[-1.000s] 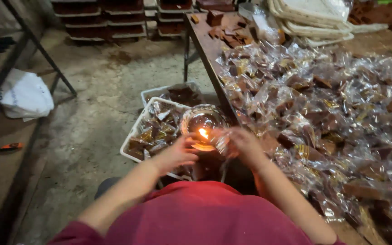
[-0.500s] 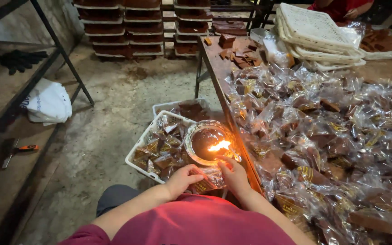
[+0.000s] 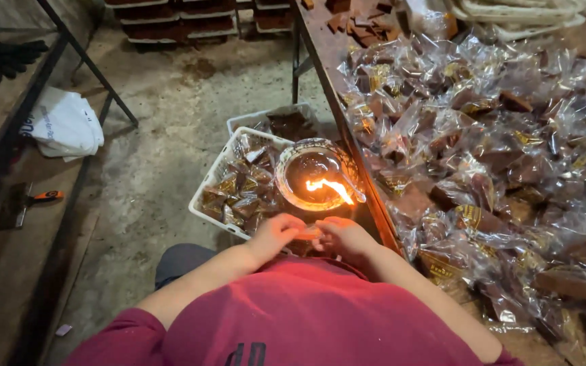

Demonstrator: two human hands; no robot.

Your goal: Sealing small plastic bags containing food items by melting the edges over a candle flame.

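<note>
Clear packet (image 3: 308, 233): I am pinching it between my left hand (image 3: 274, 235) and right hand (image 3: 344, 236), best keeping fingertips behind the flame (image 3: 327, 186).

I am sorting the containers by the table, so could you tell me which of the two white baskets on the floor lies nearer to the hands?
The front white basket, filled with wrapped pieces, lies just ahead of the left hand. The other basket sits farther away, beyond the flame bowl.
</note>
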